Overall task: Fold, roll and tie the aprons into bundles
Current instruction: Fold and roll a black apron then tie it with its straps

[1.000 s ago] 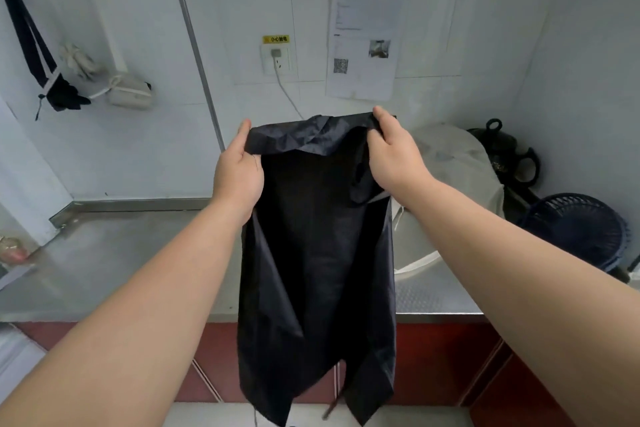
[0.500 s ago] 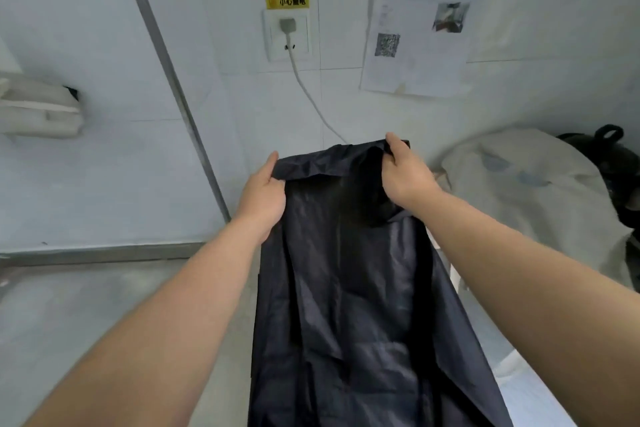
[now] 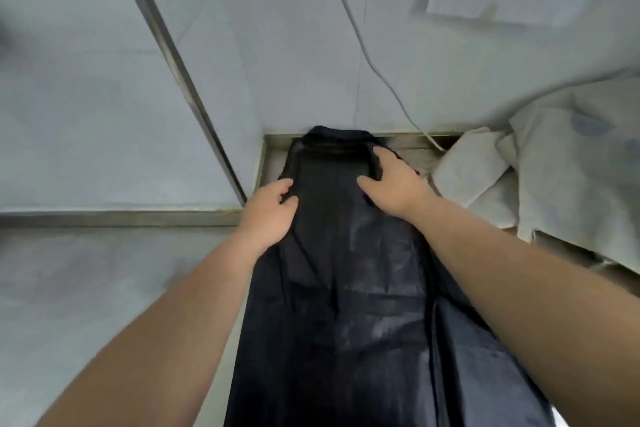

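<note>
Lying flat now on the steel counter (image 3: 104, 288), the black apron (image 3: 346, 288) has come down from where it hung in the air a second ago, its folded top edge pushed up against the tiled wall (image 3: 86, 114) at the back; half a second ago it was still being lowered by its two upper corners. The left hand (image 3: 268, 215) rests on the apron's left edge with its fingers curled loosely over the cloth, seemingly pinching the edge, though the grip itself is partly hidden; the right hand (image 3: 394, 184) lies palm-down on the right side near the top, fingers spread apart and pressing rather than gripping. The fabric runs as a long narrow strip toward the viewer and off the bottom of the frame; it shows creases and a slack ridge down the middle. To the right, a pale cloth-covered bulk (image 3: 571, 177) sits just beside the apron, and a white cable (image 3: 367, 55) drops down the wall behind it. The lengthwise fold looks done and the piece is laid out; smoothing it flat probably comes next, then rolling; no tie is visible yet.
</note>
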A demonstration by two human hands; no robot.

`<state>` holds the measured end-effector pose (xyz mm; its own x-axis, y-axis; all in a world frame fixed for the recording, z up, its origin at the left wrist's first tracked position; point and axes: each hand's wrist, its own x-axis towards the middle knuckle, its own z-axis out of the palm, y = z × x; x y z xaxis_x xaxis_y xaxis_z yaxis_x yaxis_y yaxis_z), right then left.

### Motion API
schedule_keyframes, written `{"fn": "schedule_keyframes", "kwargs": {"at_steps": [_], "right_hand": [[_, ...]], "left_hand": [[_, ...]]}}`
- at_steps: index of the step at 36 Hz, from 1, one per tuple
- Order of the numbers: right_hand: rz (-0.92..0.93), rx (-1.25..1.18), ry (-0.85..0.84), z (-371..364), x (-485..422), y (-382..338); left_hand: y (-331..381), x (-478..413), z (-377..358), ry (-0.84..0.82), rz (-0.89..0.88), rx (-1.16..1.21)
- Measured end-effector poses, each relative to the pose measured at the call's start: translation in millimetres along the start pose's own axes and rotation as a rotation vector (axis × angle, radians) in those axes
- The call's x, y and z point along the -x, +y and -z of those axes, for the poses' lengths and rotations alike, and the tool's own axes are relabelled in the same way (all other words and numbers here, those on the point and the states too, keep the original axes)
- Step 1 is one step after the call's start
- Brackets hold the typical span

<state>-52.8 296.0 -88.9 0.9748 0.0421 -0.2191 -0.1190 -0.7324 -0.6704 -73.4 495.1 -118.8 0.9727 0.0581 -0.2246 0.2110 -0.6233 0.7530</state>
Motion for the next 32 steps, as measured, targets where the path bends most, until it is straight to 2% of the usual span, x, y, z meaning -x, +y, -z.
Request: {"fn": "schedule_keyframes", "kwargs": {"at_steps": [4,9,12,15,19,23,28,32], "right_hand": [[-0.007,0.035,-0.179,-47,18,13],[-0.012,0.104,-0.374,-99,43,32],[-0.014,0.143,-0.426,-111,56,44],[-0.009,0.152,-0.364,-112,68,59],[-0.024,0.243,-0.184,-91,78,82],[-0.099,0.398,-0.152,-61,88,105],[-0.304,0.615,-0.116,-34,109,141],[-0.412,0.565,-0.087,-22,110,161]], "left_hand": [[-53,29,-13,0.024,0.125,-0.082],[-102,64,-24,-0.015,0.154,-0.235],[-114,76,-32,-0.011,0.166,-0.391],[-114,85,-44,0.006,0.175,-0.548],[-95,88,-68,-0.048,0.249,-0.309],[-78,87,-89,-0.076,0.282,-0.185],[-48,88,-114,-0.155,0.244,0.087],[-35,83,-121,-0.219,0.188,0.197]]}}
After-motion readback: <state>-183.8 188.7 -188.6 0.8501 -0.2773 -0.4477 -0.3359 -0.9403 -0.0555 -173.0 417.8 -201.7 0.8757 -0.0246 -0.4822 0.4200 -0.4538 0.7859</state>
